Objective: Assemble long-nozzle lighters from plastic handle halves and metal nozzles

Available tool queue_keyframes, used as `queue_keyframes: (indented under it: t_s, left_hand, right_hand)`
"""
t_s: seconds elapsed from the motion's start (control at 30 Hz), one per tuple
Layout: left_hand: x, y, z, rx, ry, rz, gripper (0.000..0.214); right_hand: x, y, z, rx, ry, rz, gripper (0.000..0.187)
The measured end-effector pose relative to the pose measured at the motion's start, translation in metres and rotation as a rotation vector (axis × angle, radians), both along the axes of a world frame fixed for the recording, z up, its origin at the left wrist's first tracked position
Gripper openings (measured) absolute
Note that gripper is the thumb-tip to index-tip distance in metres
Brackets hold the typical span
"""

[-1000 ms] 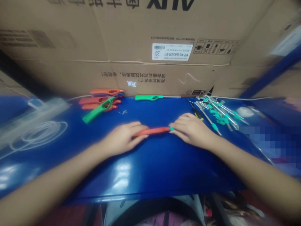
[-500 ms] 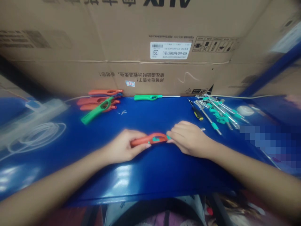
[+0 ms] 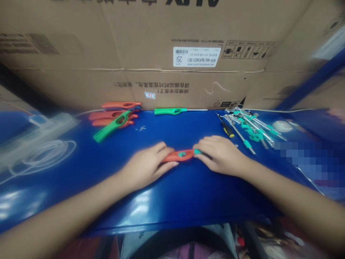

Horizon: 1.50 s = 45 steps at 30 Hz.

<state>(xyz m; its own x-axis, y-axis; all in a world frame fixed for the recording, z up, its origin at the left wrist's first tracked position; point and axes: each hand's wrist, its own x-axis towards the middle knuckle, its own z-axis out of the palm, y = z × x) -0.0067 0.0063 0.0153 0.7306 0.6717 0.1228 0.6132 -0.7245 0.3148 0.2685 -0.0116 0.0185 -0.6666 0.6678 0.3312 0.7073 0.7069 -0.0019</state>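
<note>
Over the middle of the blue table, my left hand [image 3: 151, 164] is closed around the handle of an orange lighter [image 3: 176, 156]. A teal trigger shows in its oval opening. My right hand [image 3: 221, 155] pinches the teal collar [image 3: 197, 151] at the lighter's right end; that hand hides whatever lies beyond the collar. Behind them rests a green lighter [image 3: 167, 111] with a thin metal rod. To the right lie a black and yellow screwdriver [image 3: 228, 130] and a pile of metal tubes with teal parts [image 3: 253, 129].
Several orange lighter handles [image 3: 114, 116] lie back left, with a green handle [image 3: 111, 127] on top. Small metal pins [image 3: 141, 128] are beside them. A white power strip [image 3: 48, 133] and coiled cable [image 3: 51, 153] occupy the left. A large cardboard box [image 3: 129, 43] stands behind the table.
Both hands have shifted slightly right and upward with the orange lighter. My left fingers now cover more of its handle, and the teal collar shows more clearly at my right fingertips.
</note>
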Motion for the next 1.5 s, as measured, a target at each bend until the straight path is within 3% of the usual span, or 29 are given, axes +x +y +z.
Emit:
queue_keyframes:
  t_s: [0.13, 0.4, 0.47, 0.57, 0.63, 0.73, 0.9, 1.03, 1.17, 1.33, 1.5]
  left_hand:
    - [0.000, 0.004, 0.000, 0.005, 0.043, 0.063, 0.042]
    - [-0.007, 0.013, -0.005, -0.049, -0.051, 0.084, 0.037]
    - [-0.007, 0.013, -0.005, -0.055, -0.088, 0.072, 0.034]
    - [-0.007, 0.012, -0.005, -0.049, -0.132, 0.054, 0.033]
    - [-0.007, 0.010, -0.006, -0.046, -0.148, 0.047, 0.032]
    - [-0.006, 0.008, -0.007, -0.046, -0.172, 0.038, 0.032]
    - [-0.004, 0.005, -0.012, -0.025, -0.201, 0.010, 0.034]
    - [-0.001, 0.001, -0.016, -0.028, -0.234, -0.033, 0.035]
    - [0.002, -0.003, -0.017, -0.042, -0.266, -0.094, 0.035]
    - [0.002, -0.003, -0.019, -0.026, -0.301, -0.152, 0.035]
    - [0.001, -0.003, -0.017, 0.003, -0.277, -0.180, 0.035]
  right_hand:
    - [0.003, 0.005, 0.003, -0.100, -0.057, -0.097, 0.016]
    - [0.020, 0.018, 0.013, -0.184, -0.048, -0.146, 0.011]
    - [0.031, 0.024, 0.019, -0.102, -0.050, -0.272, 0.017]
    - [0.049, 0.034, 0.021, -0.015, -0.131, -0.633, 0.028]
    - [0.056, 0.039, 0.017, -0.097, -0.214, -0.814, 0.033]
    - [0.060, 0.042, 0.007, -0.204, -0.231, -0.882, 0.033]
    - [0.056, 0.046, 0.003, -0.126, -0.104, -0.811, 0.035]
    - [0.033, 0.043, 0.005, 0.038, 0.271, -0.497, 0.029]
    - [-0.011, 0.031, 0.000, -0.165, 0.558, -0.221, 0.027]
    - [-0.062, 0.033, -0.002, -0.172, 0.530, -0.039, 0.022]
    - [-0.089, 0.054, 0.002, -0.147, 0.545, -0.013, 0.021]
